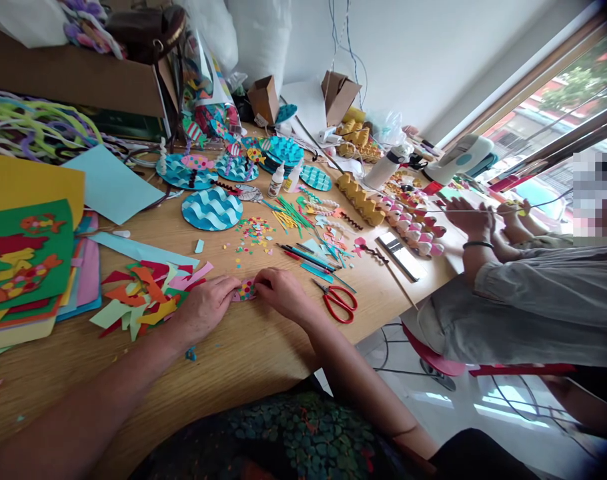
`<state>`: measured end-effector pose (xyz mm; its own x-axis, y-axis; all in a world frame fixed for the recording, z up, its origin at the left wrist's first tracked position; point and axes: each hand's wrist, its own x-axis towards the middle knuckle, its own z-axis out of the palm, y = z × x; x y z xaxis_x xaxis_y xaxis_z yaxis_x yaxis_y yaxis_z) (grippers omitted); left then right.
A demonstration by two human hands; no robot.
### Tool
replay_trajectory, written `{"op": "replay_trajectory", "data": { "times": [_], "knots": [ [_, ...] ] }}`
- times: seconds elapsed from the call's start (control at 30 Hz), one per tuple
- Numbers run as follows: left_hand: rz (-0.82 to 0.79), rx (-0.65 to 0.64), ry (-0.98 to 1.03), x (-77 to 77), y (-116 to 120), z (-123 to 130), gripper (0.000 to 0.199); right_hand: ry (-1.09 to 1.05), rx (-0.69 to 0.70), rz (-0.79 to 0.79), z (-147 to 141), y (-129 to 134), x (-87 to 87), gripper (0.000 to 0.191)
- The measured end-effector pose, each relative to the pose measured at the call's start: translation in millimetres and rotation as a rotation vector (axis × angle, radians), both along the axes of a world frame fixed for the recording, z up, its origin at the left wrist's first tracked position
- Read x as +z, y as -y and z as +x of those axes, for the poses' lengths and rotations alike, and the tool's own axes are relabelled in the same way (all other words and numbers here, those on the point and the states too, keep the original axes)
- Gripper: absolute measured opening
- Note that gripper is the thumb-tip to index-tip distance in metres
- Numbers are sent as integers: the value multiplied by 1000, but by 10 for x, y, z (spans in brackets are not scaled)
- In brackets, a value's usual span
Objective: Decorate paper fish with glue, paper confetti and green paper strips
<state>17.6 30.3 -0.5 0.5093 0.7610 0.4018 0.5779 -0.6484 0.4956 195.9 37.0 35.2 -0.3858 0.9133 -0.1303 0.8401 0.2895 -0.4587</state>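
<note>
A small pink paper fish (245, 289) covered in coloured dots lies on the table between my hands. My left hand (208, 307) is closed, its fingertips pressed on the left end of the fish. At the other end my right hand (283, 295) has thumb and fingers pinched together on its edge. Beside my left hand spreads a heap of cut paper scraps (146, 297). Red-handled scissors (339, 303) lie to the right of my right hand, with pencils (308, 259) just beyond. Small paper dots (253, 230) are scattered ahead.
Blue wave-patterned discs (212, 209), glue bottles (277, 180) and yellow egg-carton strips (358, 200) stand farther back. Stacked coloured paper (28, 247) is at the left. A phone (401, 255) lies near the right edge, where another person's hands (468, 217) are raised.
</note>
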Motion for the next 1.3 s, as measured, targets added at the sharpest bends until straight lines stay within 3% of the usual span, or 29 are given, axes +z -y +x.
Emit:
{"op": "replay_trajectory", "data": {
  "times": [0.3, 0.47, 0.7, 0.93, 1.17, 1.3],
  "knots": [
    [-83, 2, 16, -9, 0, -9, 21, 30, -101, 20, 20, 10, 83, 17],
    [-38, 6, 13, 5, -6, -5, 22, 17, -6, 9, -21, 33, 42, 18],
    [-72, 26, -25, 15, -1, -13, 23, 59, 19, -29, -81, 18, 20, 21],
    [-76, 17, -26, 31, -5, -6, 22, -46, -74, -53, -8, 44, 68, 17],
    [-63, 23, -44, 31, -3, -11, 22, 3, -31, -21, -57, 28, -7, 20],
    [-78, 18, -27, 19, -3, -12, 21, -147, -73, -62, -9, 22, 27, 18]
  ]
}}
